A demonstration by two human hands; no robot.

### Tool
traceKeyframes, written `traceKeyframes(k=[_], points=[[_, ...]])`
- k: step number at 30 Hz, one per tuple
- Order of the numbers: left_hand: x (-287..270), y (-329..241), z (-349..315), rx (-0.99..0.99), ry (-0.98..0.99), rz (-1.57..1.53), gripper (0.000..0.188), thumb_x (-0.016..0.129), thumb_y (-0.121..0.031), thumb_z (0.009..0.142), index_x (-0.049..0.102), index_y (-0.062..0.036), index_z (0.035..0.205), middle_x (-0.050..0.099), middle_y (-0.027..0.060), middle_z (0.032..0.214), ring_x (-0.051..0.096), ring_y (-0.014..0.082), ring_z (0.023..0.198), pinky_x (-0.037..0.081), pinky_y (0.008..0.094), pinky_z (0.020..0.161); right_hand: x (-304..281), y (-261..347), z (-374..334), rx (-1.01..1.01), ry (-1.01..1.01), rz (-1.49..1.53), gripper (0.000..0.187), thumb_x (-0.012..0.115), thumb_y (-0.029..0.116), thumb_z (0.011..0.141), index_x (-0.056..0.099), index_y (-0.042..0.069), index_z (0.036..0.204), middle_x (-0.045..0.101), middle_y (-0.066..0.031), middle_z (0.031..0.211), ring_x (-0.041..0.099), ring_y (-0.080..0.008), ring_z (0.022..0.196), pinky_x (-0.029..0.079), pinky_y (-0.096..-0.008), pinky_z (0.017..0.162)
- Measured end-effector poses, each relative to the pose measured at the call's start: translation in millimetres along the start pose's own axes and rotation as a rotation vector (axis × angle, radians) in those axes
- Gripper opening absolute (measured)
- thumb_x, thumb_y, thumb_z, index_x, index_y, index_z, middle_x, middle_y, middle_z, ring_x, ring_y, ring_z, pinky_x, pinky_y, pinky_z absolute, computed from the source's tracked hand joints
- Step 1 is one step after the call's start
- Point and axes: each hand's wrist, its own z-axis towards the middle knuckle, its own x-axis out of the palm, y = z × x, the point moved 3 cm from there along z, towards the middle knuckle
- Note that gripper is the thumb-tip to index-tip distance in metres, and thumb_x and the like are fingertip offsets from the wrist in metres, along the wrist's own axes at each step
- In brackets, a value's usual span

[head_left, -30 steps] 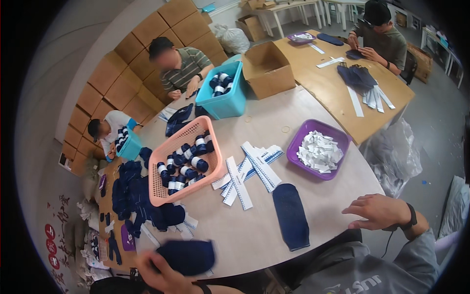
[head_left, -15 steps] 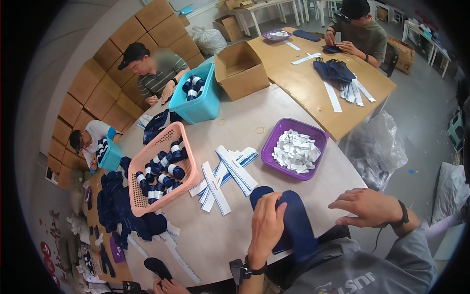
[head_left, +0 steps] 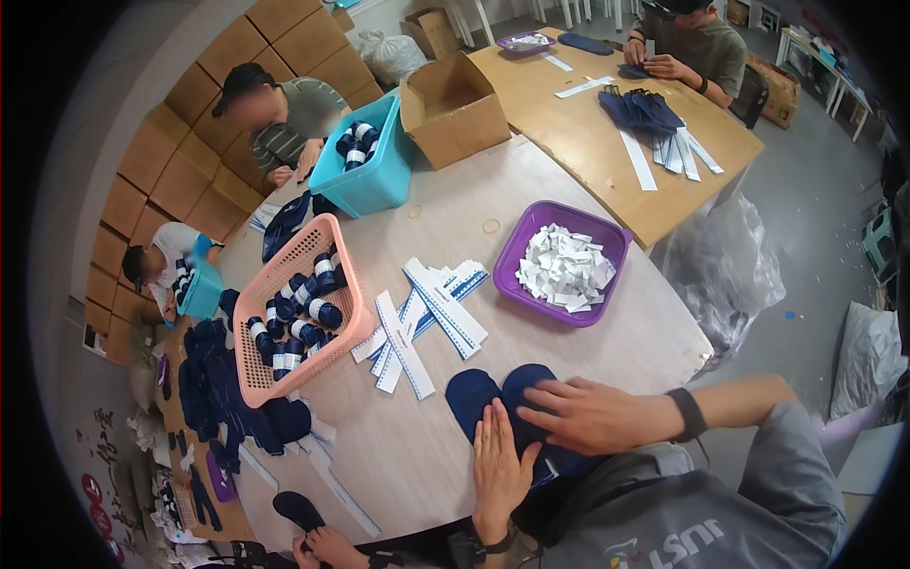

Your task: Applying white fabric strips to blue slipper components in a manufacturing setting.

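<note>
A pair of flat, navy, sole-shaped slippers lies side by side at the table's near edge: the left slipper (head_left: pixel 466 398) and the right slipper (head_left: pixel 521 381). My left hand (head_left: pixel 500 467) rests on them with fingers stretched out, pointing away from me. Across the right slipper lie the spread fingers of my right hand (head_left: pixel 590 417). Both hands press flat on the cloth and hold nothing. Beyond them are crossed white paper strips (head_left: pixel 409 343) with blue edge markings. A purple basket (head_left: pixel 540 311) of small white tags (head_left: pixel 567 267) stands to their right.
A pink basket (head_left: pixel 343 349) holds rolled navy bundles with white bands. Behind it stand a turquoise bin (head_left: pixel 374 187) and an open cardboard box (head_left: pixel 463 123). Navy slippers pile up at left (head_left: pixel 204 379). Co-workers sit around; one's hands (head_left: pixel 332 548) hold a dark slipper at lower left.
My right hand has come in from the right and down onto the right slipper. My left hand has flattened, and the slippers have shifted slightly left. The view has moved a little.
</note>
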Motion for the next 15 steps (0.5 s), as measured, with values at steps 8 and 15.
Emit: traceKeyframes(k=[8,15], points=[[-18,-7,-15,-0.2,-0.292,-0.079,0.053,0.069,-0.02,0.095,0.051,0.0021,0.14,0.054,0.0233,0.14,0.05,0.0414,0.132,0.037,0.0489,0.112,22,-46,34,0.149,0.064,-0.531,0.056,0.062,0.024,0.089,0.057,0.013,0.144,0.048,-0.0183,0.144,0.049,-0.0294,0.13,0.045,-0.0507,0.094],[3,-51,-19,-0.294,-0.396,0.008,0.023,0.084,-0.024,0.081,0.067,-0.0081,0.082,0.061,0.0062,0.079,0.059,0.0302,0.078,0.043,0.0438,0.074,20,-31,57,0.136,0.107,-0.393,0.058,0.066,0.019,0.084,0.057,0.001,0.139,0.047,-0.0202,0.148,0.05,-0.0299,0.132,0.047,-0.0413,0.101]])
